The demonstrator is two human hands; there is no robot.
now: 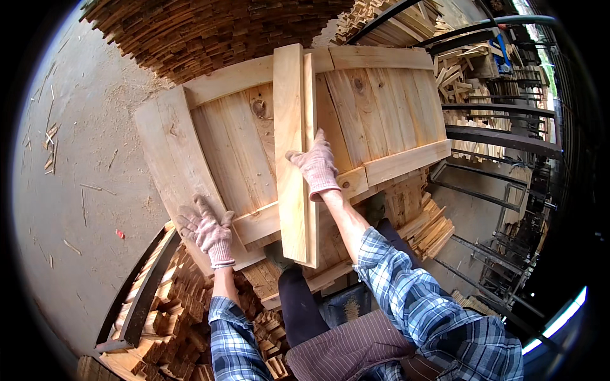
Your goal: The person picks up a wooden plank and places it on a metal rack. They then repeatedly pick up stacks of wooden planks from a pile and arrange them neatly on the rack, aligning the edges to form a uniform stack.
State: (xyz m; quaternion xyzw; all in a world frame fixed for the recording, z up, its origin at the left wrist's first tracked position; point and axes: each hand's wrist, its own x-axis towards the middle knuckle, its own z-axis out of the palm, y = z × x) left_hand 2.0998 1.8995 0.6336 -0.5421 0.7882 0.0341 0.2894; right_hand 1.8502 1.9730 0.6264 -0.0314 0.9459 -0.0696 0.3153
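Note:
A wooden panel of vertical planks (225,152) framed by pale boards lies before me. My left hand (206,233), in a pinkish knit glove, rests with spread fingers on the wide board (175,149) at the panel's left end. Across the middle lie two loose boards, a wider wooden board (289,108) and a narrower strip (310,95) along its right side. My gloved right hand (316,166) grips them near their middle, thumb over the wider board and fingers at the right side. Part of that grip is hidden under the hand.
Dense stacks of cut wood (210,32) stand beyond the panel. More wood pieces (165,330) fill a dark metal rack (149,289) at lower left. Black metal frames (502,140) and wood piles line the right. Splinters (51,149) litter the concrete floor (82,120).

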